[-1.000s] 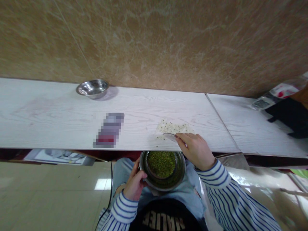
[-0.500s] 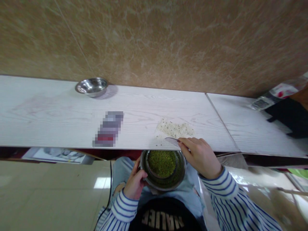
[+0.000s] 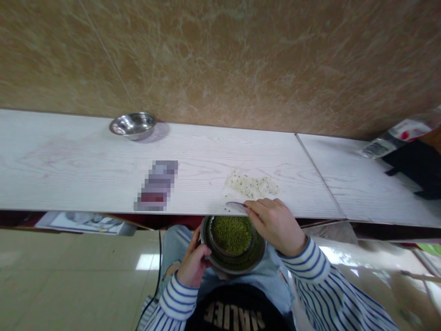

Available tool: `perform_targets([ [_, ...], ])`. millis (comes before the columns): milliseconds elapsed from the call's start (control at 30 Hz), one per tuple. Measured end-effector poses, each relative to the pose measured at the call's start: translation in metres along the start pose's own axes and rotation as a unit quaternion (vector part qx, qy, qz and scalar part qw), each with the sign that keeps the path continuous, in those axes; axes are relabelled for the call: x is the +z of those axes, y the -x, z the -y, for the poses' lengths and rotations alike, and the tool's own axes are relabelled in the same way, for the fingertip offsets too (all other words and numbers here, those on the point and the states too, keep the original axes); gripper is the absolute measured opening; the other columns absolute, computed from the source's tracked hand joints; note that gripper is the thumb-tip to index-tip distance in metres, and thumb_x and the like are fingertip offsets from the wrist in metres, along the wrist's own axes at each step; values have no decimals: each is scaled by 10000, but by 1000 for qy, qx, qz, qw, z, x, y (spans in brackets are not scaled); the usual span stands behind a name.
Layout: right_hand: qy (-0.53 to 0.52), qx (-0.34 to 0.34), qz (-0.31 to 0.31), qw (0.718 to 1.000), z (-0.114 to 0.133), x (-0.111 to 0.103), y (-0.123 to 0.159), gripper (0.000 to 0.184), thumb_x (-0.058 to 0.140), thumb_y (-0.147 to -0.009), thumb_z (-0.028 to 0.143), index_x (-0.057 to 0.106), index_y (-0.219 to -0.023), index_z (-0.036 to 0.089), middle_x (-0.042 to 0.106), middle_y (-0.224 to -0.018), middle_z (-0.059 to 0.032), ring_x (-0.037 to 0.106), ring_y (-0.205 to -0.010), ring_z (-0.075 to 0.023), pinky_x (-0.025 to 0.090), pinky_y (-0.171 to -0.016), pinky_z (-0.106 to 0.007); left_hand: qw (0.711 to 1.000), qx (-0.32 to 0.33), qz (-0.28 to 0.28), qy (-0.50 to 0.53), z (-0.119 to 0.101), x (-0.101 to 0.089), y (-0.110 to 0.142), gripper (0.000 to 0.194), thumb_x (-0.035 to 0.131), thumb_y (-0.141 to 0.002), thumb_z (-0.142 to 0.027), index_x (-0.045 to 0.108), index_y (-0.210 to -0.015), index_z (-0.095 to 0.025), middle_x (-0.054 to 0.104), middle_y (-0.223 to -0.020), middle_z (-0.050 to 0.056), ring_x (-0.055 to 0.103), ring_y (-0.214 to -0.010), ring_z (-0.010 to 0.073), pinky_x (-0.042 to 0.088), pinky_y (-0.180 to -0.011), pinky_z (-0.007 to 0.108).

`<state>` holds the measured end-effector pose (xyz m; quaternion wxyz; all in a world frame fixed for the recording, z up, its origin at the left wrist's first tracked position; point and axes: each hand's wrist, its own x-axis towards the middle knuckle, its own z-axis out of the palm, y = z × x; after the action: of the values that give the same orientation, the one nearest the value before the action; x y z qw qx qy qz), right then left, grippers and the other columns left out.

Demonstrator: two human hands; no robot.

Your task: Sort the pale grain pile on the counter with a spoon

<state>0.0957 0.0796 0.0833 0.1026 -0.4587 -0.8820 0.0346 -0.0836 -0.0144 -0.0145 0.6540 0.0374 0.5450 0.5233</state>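
My left hand (image 3: 195, 264) grips the left rim of a metal bowl (image 3: 257, 257), held at my lap just below the table edge. Many small green beans (image 3: 231, 233), probably mung beans, fill the middle of the bowl. My right hand (image 3: 275, 224) is closed round the handle of a metal spoon (image 3: 234, 203). The spoon's tip points left, low over the table's front edge, close to a few dark specks. Just beyond it lies a spread of white grains (image 3: 253, 184) mixed with dark bits. My right hand partly covers the bowl's right rim.
Against the wall on the white table (image 3: 200, 161) stands another metal bowl (image 3: 133, 126). A blurred-out flat object (image 3: 157, 186) lies left of the grains. At the far right are a plastic package (image 3: 392, 138) and a black item (image 3: 418, 168). Papers (image 3: 86, 222) stick out of a shelf underneath.
My right hand has moved left and slightly toward me, bringing the spoon to the table's front edge. My left hand and the bowl have stayed in place.
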Motion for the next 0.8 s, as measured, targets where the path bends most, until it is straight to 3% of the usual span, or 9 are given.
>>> perform_targets([
  [200,-2,-13,-2,1000,7,4,-12,242,397,-907,261,614,-1005,218,666,-783,-33,589,-761,-141,343,-695,-283,1000,-4,-7,-9,-3,-1,1,769,518,-529,-105,426,-1271,-283,574,-796,-8,480,-578,135,394,-462,247],
  [467,11,54,-11,998,-8,5,-12,240,409,-895,276,615,-996,205,677,-814,-38,608,-743,-147,384,-695,-273,1000,0,3,-4,-3,-3,-1,782,519,-525,-107,416,-1281,-279,570,-862,-2,486,-620,147,406,-470,263],
  [800,-13,53,3,998,1,7,-18,237,405,-888,265,614,-985,208,682,-807,-41,618,-731,-154,403,-683,-274,1000,-3,-5,-6,-5,-2,1,775,512,-522,-102,430,-1273,-276,582,-824,-4,483,-576,134,408,-469,258],
])
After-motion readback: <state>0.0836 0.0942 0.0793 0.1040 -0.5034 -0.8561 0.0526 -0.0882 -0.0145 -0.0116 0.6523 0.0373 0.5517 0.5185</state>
